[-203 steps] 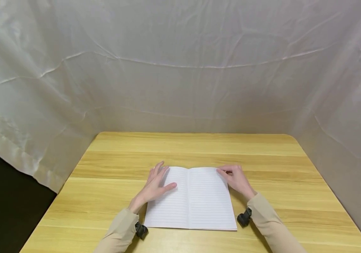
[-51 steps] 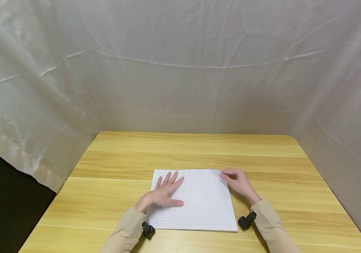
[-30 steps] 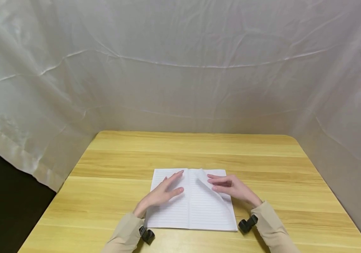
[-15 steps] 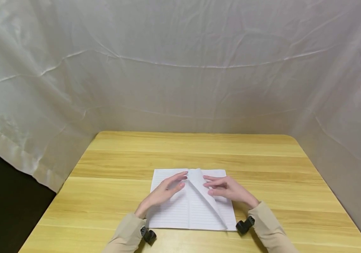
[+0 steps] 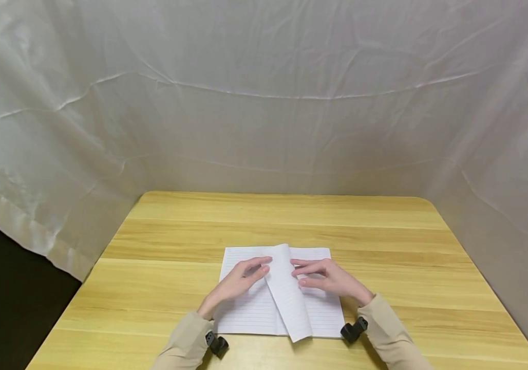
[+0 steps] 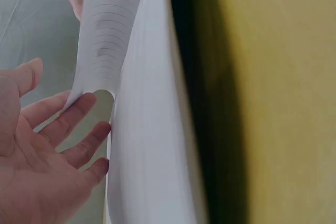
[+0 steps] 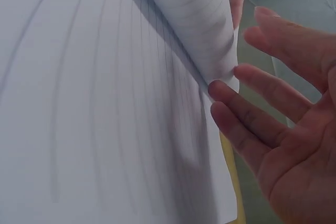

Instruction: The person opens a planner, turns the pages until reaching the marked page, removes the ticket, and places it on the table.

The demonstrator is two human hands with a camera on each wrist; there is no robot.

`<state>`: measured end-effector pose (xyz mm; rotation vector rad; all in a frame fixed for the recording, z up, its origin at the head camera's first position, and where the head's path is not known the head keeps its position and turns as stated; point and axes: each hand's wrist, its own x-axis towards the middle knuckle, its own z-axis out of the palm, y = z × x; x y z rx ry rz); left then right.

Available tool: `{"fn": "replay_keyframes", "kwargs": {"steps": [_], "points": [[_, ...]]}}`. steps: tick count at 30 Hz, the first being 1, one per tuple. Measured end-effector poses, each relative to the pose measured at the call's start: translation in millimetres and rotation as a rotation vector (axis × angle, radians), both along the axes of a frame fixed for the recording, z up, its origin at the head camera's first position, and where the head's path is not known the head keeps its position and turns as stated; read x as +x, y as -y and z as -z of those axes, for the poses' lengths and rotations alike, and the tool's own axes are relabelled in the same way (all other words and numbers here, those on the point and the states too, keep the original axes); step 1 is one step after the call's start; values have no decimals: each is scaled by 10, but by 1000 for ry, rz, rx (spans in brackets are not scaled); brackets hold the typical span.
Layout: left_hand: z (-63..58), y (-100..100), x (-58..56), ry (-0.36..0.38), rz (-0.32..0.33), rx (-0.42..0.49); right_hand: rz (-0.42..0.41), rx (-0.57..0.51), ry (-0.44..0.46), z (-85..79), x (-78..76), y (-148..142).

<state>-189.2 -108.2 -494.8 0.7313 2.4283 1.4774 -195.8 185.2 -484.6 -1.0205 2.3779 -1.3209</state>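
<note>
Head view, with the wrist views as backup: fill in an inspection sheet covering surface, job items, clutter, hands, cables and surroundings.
Surface: wood-grain tabletop, light, rounded far corners.
Job items: lined notebook lying open; one lifted page curves above its middle, its near corner past the notebook's near edge.
Clutter: nothing seen.
Left hand: fingers relaxed, at the lifted page's left edge.
Right hand: fingers extended at the page's right side, apparently touching it.
Worn gear: left wrist camera and right wrist camera, both black.
Cables: nothing seen.
Surroundings: pale grey fabric behind and on both sides; dark area at lower left, contents indistinguishable.
</note>
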Motion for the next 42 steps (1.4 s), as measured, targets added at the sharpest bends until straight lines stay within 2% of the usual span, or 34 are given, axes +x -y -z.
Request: {"fn": "replay_keyframes", "kwargs": {"steps": [5,10,13,18,25,29,33,42], "points": [[31,33,1,-24,-92,-2,102,30,4,52,-23,-57],[38,49,-1,-60,-211,-30,236,17,-44,107,-74,-148],[16,57,3,-37,-274,-48,294,8,-79,140,-117,-218],[5,81,11,-11,-324,-80,344,27,-101,219,-194,-332],[21,102,24,46,-351,-123,383,52,-81,253,-265,-355],[26,102,23,48,-360,-165,403,122,-80,256,-310,-330],[25,109,20,18,-347,-215,406,186,-74,245,-340,-302],[-2,164,33,-70,-295,-354,384,226,-36,248,-381,-297]]}}
